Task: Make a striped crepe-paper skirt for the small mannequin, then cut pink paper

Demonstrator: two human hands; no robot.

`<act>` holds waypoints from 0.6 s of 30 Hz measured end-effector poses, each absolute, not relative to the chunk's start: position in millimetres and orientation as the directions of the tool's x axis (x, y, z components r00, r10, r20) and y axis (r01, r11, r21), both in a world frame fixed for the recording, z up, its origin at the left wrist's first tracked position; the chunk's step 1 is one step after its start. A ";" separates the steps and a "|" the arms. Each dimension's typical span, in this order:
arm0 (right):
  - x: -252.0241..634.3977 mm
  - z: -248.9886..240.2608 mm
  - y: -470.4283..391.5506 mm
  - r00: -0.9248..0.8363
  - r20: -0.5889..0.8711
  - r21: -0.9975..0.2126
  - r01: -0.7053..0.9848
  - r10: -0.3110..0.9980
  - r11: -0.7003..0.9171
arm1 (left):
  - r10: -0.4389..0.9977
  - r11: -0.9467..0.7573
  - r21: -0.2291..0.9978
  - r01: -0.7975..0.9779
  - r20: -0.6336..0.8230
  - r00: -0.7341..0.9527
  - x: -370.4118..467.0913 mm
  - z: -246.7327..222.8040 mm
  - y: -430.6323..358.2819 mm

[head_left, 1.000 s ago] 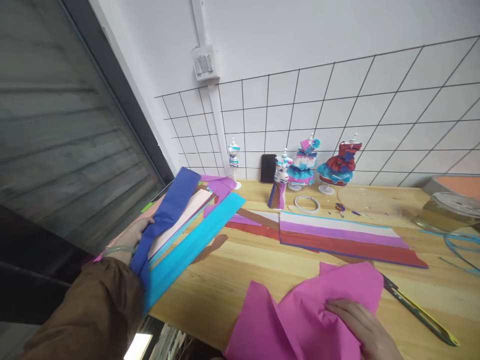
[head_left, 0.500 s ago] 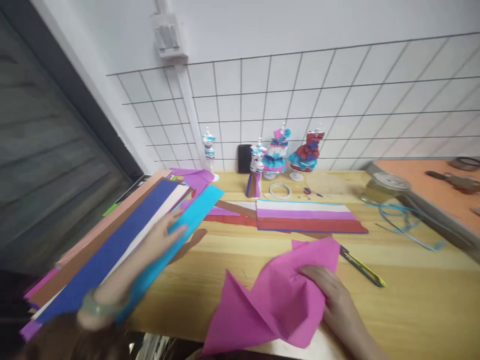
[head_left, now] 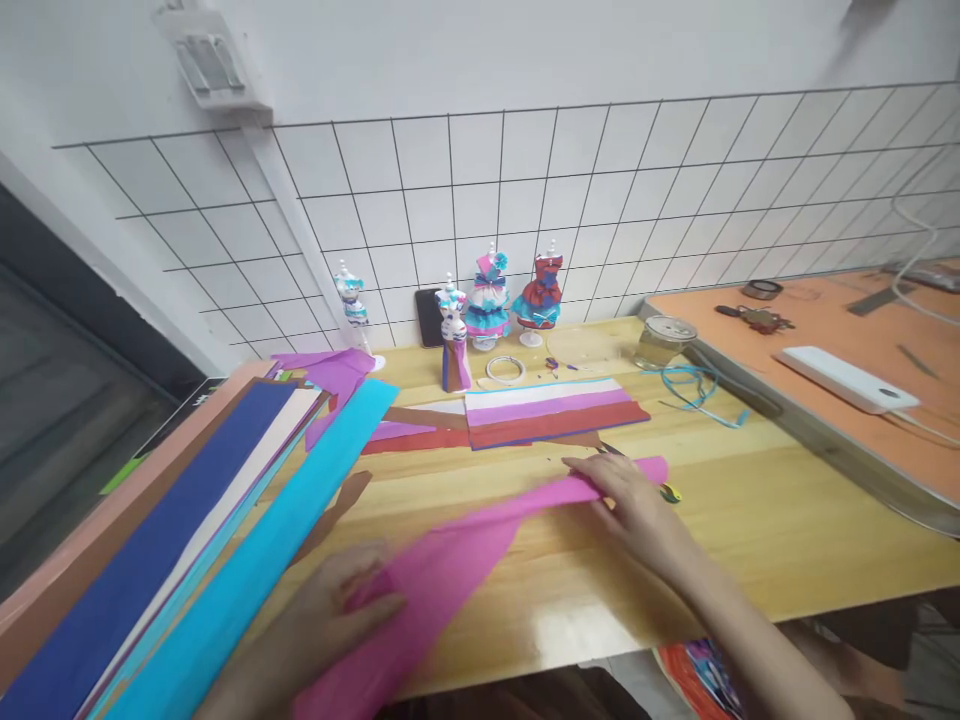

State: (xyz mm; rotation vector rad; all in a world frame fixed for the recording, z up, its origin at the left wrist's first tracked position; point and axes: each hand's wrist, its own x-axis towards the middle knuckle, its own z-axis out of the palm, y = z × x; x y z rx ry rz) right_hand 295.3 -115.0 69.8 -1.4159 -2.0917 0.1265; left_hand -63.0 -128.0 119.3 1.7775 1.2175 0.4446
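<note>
A magenta sheet [head_left: 469,545] stretches diagonally over the front of the wooden table. My right hand [head_left: 619,495] is closed on its narrow far end. Near the bottom, my left hand [head_left: 341,600], a little blurred, has its fingers and thumb around the wider near part. Beside my left hand lies a bright blue strip [head_left: 300,520], on top of a stack with a dark blue strip [head_left: 172,520]. A cutter [head_left: 670,492] is mostly hidden behind my right hand and the sheet's end.
Striped strips [head_left: 555,410] lie mid-table. Behind them stand small dressed mannequins [head_left: 487,300], a phone [head_left: 430,318] and a tape roll [head_left: 505,371]. A clear jar [head_left: 666,342] and blue cord [head_left: 697,392] are at right, beside an orange surface [head_left: 810,330] holding a white power strip [head_left: 847,378].
The magenta sheet, crumpled before, is now drawn out long. My left hand has left the blue strip and taken the sheet's near part. The view has shifted right.
</note>
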 end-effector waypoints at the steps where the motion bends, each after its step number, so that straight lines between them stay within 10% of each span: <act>1: 301.1 75.2 -115.0 -0.210 0.345 -0.474 0.802 0.915 0.363 | 0.857 0.009 0.854 0.521 -0.275 0.436 -75.5 125.0 -127.8; 9: 327.4 96.1 -99.0 -0.279 -0.270 -0.864 0.492 0.921 -0.104 | 0.844 0.470 0.840 0.271 -0.518 0.140 -134.7 115.4 -105.6; 18: 310.7 47.6 -101.6 -0.133 0.213 -0.539 0.810 0.968 0.230 | 0.942 0.003 0.739 0.674 -0.228 0.246 -148.2 50.3 -65.9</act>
